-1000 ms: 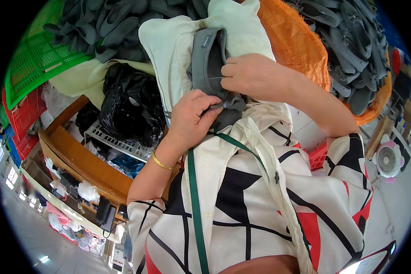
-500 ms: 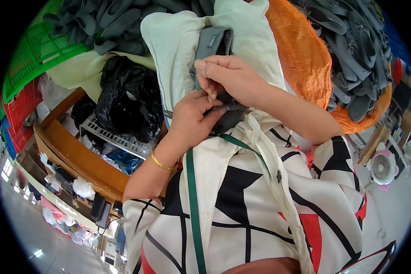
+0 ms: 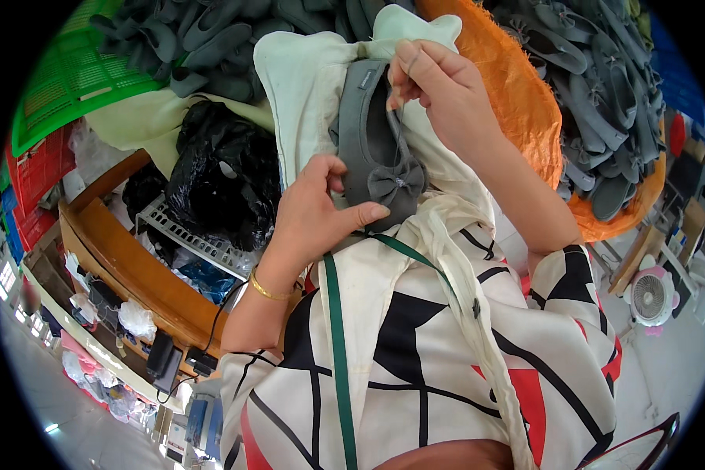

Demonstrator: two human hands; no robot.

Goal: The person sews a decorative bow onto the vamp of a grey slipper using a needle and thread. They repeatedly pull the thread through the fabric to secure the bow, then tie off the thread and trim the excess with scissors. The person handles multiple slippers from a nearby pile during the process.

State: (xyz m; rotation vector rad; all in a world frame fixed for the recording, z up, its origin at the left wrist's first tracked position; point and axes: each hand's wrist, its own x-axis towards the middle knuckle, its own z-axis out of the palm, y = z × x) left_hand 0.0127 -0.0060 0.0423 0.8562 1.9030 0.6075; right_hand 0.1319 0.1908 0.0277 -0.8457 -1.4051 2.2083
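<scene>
A grey flat shoe (image 3: 359,125) with a bow (image 3: 396,185) on its toe lies on pale cloth (image 3: 301,70) over my lap, its toe toward me. My left hand (image 3: 313,205) holds the shoe loosely by the toe, the thumb stretched over the toe end and the curled fingers against its left side. Beyond the bow, my right hand (image 3: 439,86) is raised over the shoe's right edge. Its thumb and forefinger are pinched together. Whatever sits in that pinch is too fine to make out.
Grey shoes heap up at the far side (image 3: 211,35) and in an orange sack (image 3: 517,102) to the right. Leftward are a green basket (image 3: 78,90), a red crate (image 3: 43,176), a black plastic bag (image 3: 219,172) and a wooden chair (image 3: 133,254). A small fan (image 3: 652,296) stands far right.
My right hand has moved up and right, away from the left hand. A thin pale strand showed by its fingertips before. My left thumb and fingers have spread, uncovering the bow.
</scene>
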